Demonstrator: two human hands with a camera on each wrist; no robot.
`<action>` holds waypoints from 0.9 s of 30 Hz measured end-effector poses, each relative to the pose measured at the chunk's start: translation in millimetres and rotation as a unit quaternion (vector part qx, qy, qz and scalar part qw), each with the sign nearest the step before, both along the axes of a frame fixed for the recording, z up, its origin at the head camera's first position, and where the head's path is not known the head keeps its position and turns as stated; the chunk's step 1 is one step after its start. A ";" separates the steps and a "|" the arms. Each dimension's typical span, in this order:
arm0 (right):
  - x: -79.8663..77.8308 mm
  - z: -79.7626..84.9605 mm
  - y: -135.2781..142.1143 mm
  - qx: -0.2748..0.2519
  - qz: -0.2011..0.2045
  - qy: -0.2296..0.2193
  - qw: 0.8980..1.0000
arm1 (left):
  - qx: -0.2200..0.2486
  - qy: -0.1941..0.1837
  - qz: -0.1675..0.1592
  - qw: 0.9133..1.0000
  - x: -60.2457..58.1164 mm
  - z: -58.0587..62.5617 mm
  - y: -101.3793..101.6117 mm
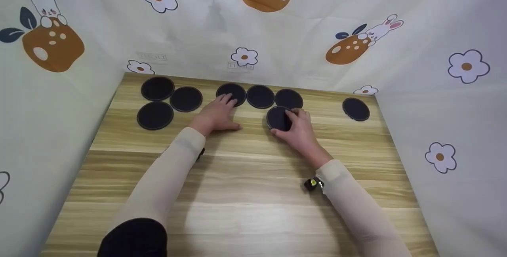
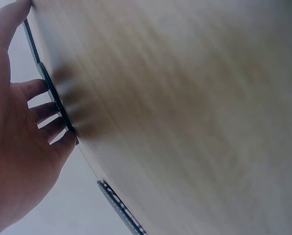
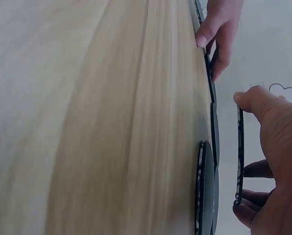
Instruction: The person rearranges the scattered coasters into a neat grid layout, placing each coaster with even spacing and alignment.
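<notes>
In the head view my left hand lies with its fingers spread and fingertips on a round black coaster, the left one of a row of three. The left wrist view shows those fingers resting flat against the coaster's face, the thumb held apart. My right hand grips another black coaster by its edges between thumb and fingers. In the right wrist view this held coaster stands off from the table surface. Beside the left hand's coaster lie a middle coaster and a right one.
Three more black coasters sit in a cluster at the back left, among them a front one. A single coaster lies near the right edge of the wooden table. Printed cloth walls enclose the back and sides.
</notes>
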State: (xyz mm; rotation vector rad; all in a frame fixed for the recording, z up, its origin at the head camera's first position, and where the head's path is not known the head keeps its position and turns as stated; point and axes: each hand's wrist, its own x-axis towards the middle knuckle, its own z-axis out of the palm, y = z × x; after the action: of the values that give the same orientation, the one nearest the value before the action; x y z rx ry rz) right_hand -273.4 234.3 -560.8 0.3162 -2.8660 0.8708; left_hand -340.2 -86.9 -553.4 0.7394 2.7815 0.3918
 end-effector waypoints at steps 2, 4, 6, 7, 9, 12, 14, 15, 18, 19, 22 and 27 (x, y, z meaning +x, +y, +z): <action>0.4 0.1 -4.7 0.003 0.003 0.000 1.000 | -0.002 -0.001 0.000 1.000 -0.1 0.2 0.2; 0.6 0.1 -9.0 0.005 0.005 -0.002 1.000 | -0.002 0.000 0.001 1.000 0.1 0.3 0.4; 1.0 0.2 -12.9 0.009 0.005 -0.006 1.000 | -0.002 0.001 0.003 1.000 0.2 0.0 0.5; 1.2 0.3 -14.9 0.011 0.006 -0.007 1.000 | -0.002 0.002 0.003 1.000 0.1 -0.3 0.6; 1.2 0.1 -18.5 0.018 0.009 -0.006 1.000 | -0.001 0.003 0.004 1.000 0.0 -0.8 0.8; 0.9 -0.7 -23.5 0.032 0.015 -0.003 0.999 | -0.003 0.006 0.004 1.000 -0.9 -2.3 1.0; 0.3 -1.7 -26.7 0.040 0.020 -0.004 0.999 | -0.005 0.007 0.004 1.000 -1.5 -3.2 0.9; 0.0 -2.0 -28.3 0.043 0.022 -0.005 0.999 | -0.006 0.007 0.004 1.000 -1.7 -3.4 0.8; -1.1 -2.9 -32.9 0.047 0.026 -0.009 0.999 | -0.005 0.004 0.006 1.000 -1.6 -3.0 0.5; -1.4 -3.5 -34.3 0.048 0.027 -0.010 0.998 | -0.004 0.004 0.005 1.000 -1.6 -2.9 0.4; -2.1 -4.5 -38.2 0.049 0.028 -0.008 0.998 | -0.003 0.003 0.005 1.000 -1.3 -2.3 0.5; -2.5 -4.1 -43.9 0.047 0.028 -0.005 0.998 | -0.009 0.010 -0.001 1.000 -1.5 -2.0 0.6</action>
State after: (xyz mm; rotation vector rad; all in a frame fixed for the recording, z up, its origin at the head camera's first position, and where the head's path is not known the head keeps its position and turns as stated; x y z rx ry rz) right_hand -275.9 190.5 -564.9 0.4059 -2.9270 0.7503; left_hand -341.7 -86.3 -555.4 0.7456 2.7995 0.3609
